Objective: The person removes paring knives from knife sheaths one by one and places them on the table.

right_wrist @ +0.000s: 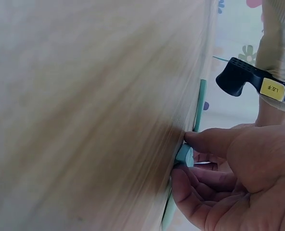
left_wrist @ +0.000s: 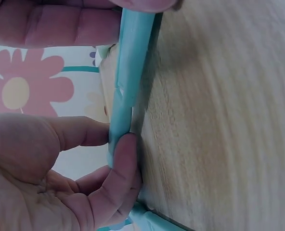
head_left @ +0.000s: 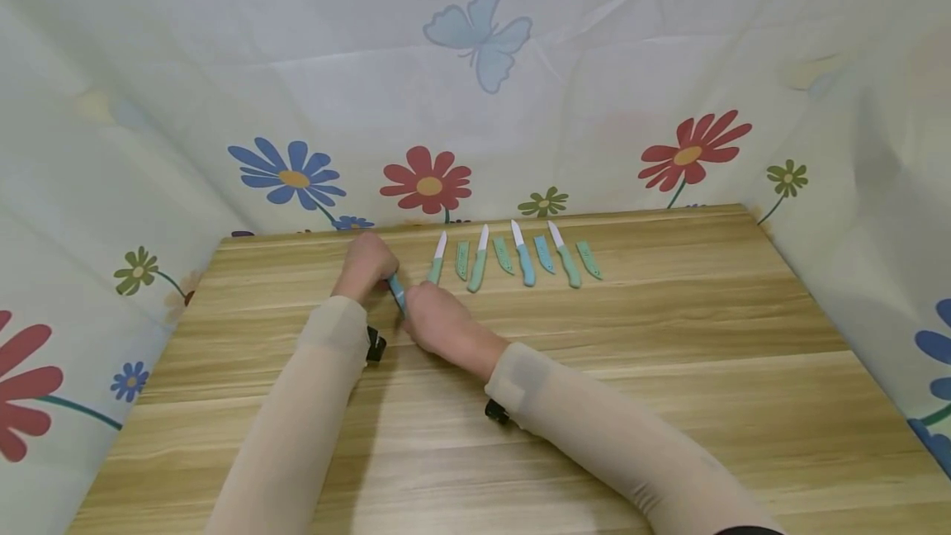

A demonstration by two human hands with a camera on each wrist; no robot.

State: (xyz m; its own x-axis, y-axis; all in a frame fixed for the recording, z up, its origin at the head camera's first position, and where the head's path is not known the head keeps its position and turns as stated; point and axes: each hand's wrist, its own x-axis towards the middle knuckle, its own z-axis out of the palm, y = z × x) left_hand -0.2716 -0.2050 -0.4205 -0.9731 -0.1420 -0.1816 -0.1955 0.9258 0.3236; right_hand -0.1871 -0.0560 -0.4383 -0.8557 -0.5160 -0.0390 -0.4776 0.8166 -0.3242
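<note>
We see the left hand (head_left: 369,261) pinching the far end of the held knife (left_wrist: 128,83), thumb and fingers closed on it. The right hand (head_left: 438,316) pinches the near end. This knife is blue and lies between both hands, low over the table (head_left: 631,403). A step shows along it, but we cannot tell how much of its blade is covered.

To the right of the held knife we find, in order: a first green knife (head_left: 435,271), partly hidden by the right hand; a first green sheath (head_left: 462,260); a second green knife (head_left: 478,264); a second green sheath (head_left: 503,255); a blue knife (head_left: 525,262); a blue sheath (head_left: 545,254); a third green knife (head_left: 568,264); a third green sheath (head_left: 589,259). Their white blades (head_left: 485,236) point away from us.

Behind the held knife stands a backdrop (head_left: 297,89) with flowers (head_left: 428,184) and a butterfly (head_left: 481,38).
</note>
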